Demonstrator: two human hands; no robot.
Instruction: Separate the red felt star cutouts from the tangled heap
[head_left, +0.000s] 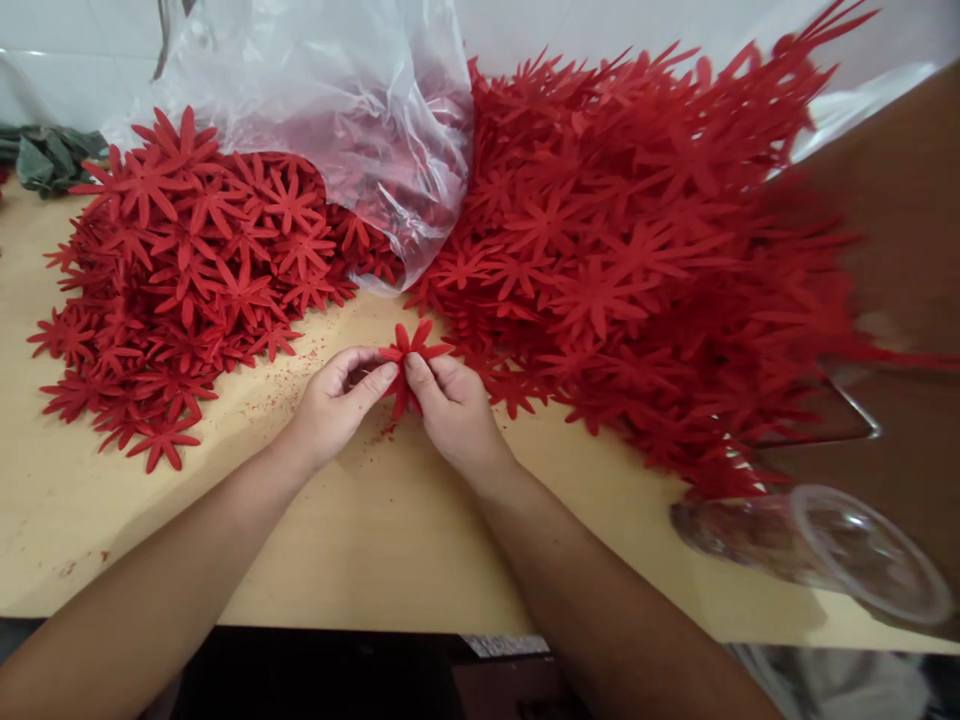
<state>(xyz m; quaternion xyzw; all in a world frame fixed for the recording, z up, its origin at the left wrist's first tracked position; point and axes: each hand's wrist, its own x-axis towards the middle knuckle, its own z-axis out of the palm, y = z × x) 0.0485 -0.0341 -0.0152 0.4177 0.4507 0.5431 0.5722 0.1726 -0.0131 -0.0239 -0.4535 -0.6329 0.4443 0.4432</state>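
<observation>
One red fabric-like flower cutout (409,342), long narrow petals, held up at mid-view just above the table, between the two heaps. Both hands on it.

Left hand (334,400): thumb and index tips closed on the flower's left side, small gap between them further back; other fingers curled behind, partly hidden. Right hand (461,415): thumb pressed on the front near the flower's center, index bent in behind, fingers bunched together; undersides can't be seen. Hands nearly meet at the flower. Two hands, one flower in them.

Red crumbs (270,390) scattered on the table left of the hands, too many to count.

Two heaps of similar red flowers: left heap (187,270) and a bigger right heap (600,250), its right part blurred. Flowers overlap, no exact count for either.

One clear plastic bag (330,90) behind, draped over part of the left heap. One clear plastic cup (870,550) on its side, right, near the table edge. One bent metal wire (855,405) beside the right heap, against a brown panel (907,470). Dark green crumpled material (56,160) far left. One pale wood-tone table (360,560) under it all.
</observation>
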